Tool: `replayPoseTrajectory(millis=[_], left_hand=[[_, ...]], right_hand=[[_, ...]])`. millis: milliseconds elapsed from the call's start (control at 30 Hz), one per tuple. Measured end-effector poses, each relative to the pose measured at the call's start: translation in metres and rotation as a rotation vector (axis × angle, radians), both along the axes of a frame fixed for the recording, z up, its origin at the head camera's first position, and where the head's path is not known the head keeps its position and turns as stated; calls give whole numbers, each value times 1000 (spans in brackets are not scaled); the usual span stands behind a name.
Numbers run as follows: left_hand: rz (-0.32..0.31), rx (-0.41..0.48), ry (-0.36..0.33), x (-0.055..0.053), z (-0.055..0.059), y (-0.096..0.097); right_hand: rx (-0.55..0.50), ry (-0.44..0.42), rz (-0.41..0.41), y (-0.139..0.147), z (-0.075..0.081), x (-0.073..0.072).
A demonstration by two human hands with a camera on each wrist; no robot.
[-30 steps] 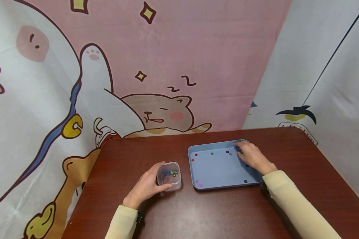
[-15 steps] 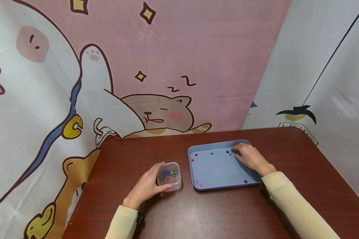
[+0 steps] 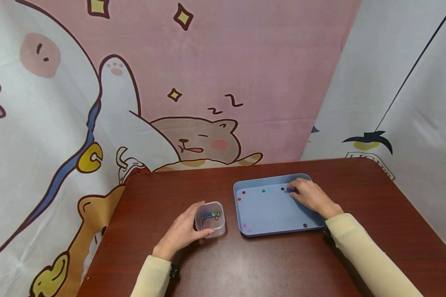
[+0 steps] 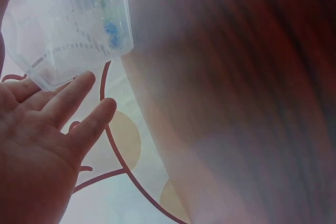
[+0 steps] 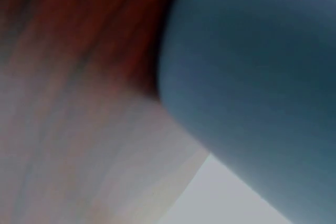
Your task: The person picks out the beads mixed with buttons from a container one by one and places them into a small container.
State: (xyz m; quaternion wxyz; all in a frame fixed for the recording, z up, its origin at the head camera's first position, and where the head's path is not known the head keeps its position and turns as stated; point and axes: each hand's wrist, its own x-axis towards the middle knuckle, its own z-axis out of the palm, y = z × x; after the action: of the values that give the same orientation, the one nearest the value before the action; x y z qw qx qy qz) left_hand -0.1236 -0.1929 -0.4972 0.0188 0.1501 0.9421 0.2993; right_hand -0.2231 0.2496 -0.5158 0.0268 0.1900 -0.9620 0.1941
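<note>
My left hand (image 3: 182, 231) holds a small clear plastic box (image 3: 217, 229), thumb on its near side and fingers at its left and far side. Several glossy round marbles (image 3: 212, 215), blue, green and clear, lie in it; blue ones (image 4: 112, 34) show through its wall in the left wrist view. In the far right part of a blue tray (image 3: 271, 214), my right hand (image 3: 314, 196) pinches a dark blue marble (image 3: 289, 190) between thumb and fingers, low over the tray floor. Fingers partly hide it. The right wrist view shows only the blurred tray wall (image 5: 236, 87).
Small flat coloured dots lie on the tray floor: red (image 3: 243, 192), green (image 3: 263, 191), light blue (image 3: 269, 191), black (image 3: 305, 225) and pink (image 3: 250, 230). The brown table (image 3: 238, 268) reaches back to a cartoon-printed cloth (image 3: 267, 82).
My right hand has shifted slightly left and nearer from the tray's far right corner, and the blue marble has come into sight at its fingertips. The left hand and box have stayed still.
</note>
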Motion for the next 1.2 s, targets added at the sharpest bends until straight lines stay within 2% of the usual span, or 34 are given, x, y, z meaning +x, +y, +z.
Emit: replayPoseTrajectory(millis=[400,733,1200], left_hand=[[3,-7,-7,1,-2,-1],[4,2,-2,1,-1,-1],[-6,13,-5,-1,1,0]], right_hand=[[-11,10,27,1,2,1],[-50,23,46,3,23,9],[-158,122,29,0,43,24]])
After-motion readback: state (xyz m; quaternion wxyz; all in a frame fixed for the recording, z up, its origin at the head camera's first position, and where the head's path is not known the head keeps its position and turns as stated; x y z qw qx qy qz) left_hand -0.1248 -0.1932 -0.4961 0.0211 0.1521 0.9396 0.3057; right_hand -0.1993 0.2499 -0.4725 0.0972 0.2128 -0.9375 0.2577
